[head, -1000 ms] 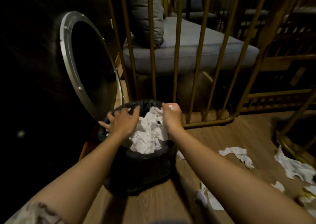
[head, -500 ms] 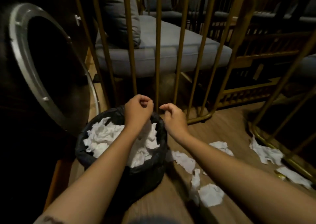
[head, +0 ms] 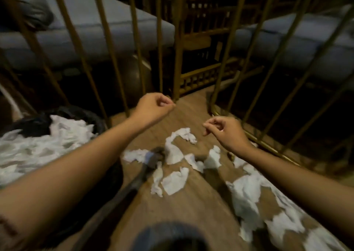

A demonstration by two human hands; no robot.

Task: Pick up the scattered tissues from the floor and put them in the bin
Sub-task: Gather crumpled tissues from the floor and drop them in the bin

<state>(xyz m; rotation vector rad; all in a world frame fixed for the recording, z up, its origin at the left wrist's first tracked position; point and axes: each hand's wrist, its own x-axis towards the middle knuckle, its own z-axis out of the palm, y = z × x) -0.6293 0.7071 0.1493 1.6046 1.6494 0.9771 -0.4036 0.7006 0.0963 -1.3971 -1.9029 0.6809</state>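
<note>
Several white crumpled tissues [head: 175, 180] lie scattered on the wooden floor [head: 193, 206] in the middle and lower right. The black-lined bin [head: 82, 114] stands at the left, piled with white tissues [head: 38, 147]. My left hand [head: 153, 108] hovers above the floor to the right of the bin, fingers curled in with nothing in them. My right hand [head: 225, 131] hangs above the scattered tissues with fingers loosely curled, also holding nothing.
Gold metal bars [head: 134, 39] fence the floor at the back and right. Grey cushioned seats [head: 92, 32] sit behind them. A dark pole-like object [head: 138, 178] lies on the floor beside the bin. Something dark and round [head: 170, 237] is at the bottom edge.
Both hands have left the bin and swung right, over the floor tissues. The view has turned right, so the bin now sits at the far left.
</note>
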